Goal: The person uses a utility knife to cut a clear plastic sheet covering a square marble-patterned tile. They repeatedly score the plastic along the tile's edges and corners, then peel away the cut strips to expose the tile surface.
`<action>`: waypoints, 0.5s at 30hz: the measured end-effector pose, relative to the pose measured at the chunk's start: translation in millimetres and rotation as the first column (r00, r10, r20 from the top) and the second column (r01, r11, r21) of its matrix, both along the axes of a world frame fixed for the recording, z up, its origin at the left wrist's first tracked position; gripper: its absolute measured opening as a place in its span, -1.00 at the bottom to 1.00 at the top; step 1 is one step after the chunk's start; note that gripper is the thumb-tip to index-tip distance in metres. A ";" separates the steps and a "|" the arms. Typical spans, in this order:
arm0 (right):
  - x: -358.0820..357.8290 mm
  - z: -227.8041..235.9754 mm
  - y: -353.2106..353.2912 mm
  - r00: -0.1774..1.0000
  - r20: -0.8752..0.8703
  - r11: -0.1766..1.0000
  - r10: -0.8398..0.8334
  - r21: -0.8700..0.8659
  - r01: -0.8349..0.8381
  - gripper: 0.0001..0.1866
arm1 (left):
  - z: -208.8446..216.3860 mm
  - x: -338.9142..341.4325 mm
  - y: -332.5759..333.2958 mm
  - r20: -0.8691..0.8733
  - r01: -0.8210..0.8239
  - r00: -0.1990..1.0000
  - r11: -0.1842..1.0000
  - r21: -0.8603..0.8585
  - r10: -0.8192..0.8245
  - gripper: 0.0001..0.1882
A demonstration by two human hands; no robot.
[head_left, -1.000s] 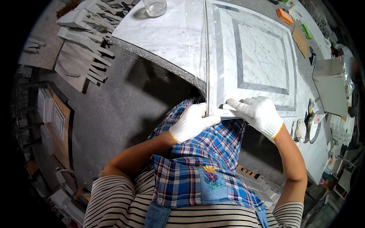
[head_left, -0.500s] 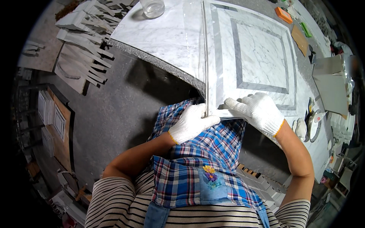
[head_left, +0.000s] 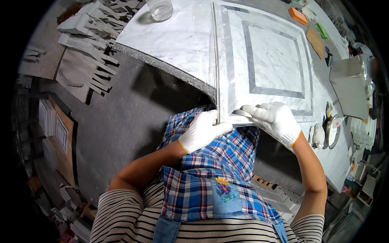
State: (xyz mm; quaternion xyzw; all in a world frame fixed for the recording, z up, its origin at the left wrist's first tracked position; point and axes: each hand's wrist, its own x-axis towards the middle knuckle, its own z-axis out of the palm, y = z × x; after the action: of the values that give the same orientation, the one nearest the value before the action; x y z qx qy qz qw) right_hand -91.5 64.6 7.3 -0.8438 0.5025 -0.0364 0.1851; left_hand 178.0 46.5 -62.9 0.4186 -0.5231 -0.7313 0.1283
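Observation:
Directly ahead lies a white marble panel with grey inlaid frames. My left hand, in a white knit glove, is closed at the panel's near left corner, thumb along the near edge and fingers by the left edge strip. Likewise gloved, my right hand rests over the near edge, to the right of the left hand. Its fingers are bent together, the index pointing left. Below the index tip shows a small pale, narrow piece; its kind is unclear, and the palm is hidden.
A clear cup stands on the marble slab at the far left. An orange box, a brown sheet and a round tape-like ring lie to the right. Stacked pale strips stand at left, beyond the grey floor.
The whole view has shifted slightly. My right hand has turned a little at the near edge, and the pale piece under its index finger shows more. My left hand keeps its place at the corner.

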 end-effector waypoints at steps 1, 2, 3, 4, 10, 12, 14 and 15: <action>-1.2 -4.6 0.7 0.999 0.049 1.000 -0.017 0.000 0.017 -0.55 | 3.5 0.0 -1.0 0.018 0.009 1.000 1.000 0.007 -0.009 -0.64; -2.1 -6.6 1.2 0.995 0.097 0.999 -0.033 0.000 0.033 -0.56 | 2.1 -0.8 -0.5 0.007 0.004 1.000 1.000 0.006 -0.004 -0.64; -1.4 -6.2 0.5 0.995 0.097 0.999 -0.030 -0.006 0.031 -0.57 | -1.0 -1.1 0.7 -0.001 -0.004 1.000 1.000 0.006 0.004 -0.64; 0.0 -5.3 -0.4 0.995 0.097 0.999 -0.028 -0.013 0.029 -0.58 | -2.4 -1.4 1.3 -0.010 -0.012 1.000 1.000 0.007 0.012 -0.64; 4.8 -6.8 -3.5 1.000 -0.016 0.999 0.017 -0.039 -0.018 -0.50 | -0.3 -0.2 0.6 -0.006 -0.043 0.999 0.999 0.005 0.043 -0.62; 4.2 -8.0 -2.8 0.999 -0.038 0.998 0.029 -0.061 -0.031 -0.48 | -0.3 -0.3 0.3 -0.008 -0.033 0.999 0.999 -0.016 0.033 -0.61; 6.3 -8.0 -2.1 0.999 -0.050 0.997 0.013 -0.072 -0.017 -0.52 | -0.7 -0.1 0.7 -0.017 -0.035 0.999 0.999 -0.021 0.035 -0.61; 7.4 -7.5 -2.3 0.997 -0.067 0.996 0.022 -0.083 -0.027 -0.51 | -1.3 -0.2 1.3 -0.027 -0.042 0.999 0.999 -0.016 0.042 -0.61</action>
State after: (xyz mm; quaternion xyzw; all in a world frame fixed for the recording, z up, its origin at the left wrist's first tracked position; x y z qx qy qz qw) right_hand -84.1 62.3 -0.2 -0.8577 0.4959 -0.0273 0.1329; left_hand 177.8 47.8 -64.2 0.4184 -0.5184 -0.7297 0.1541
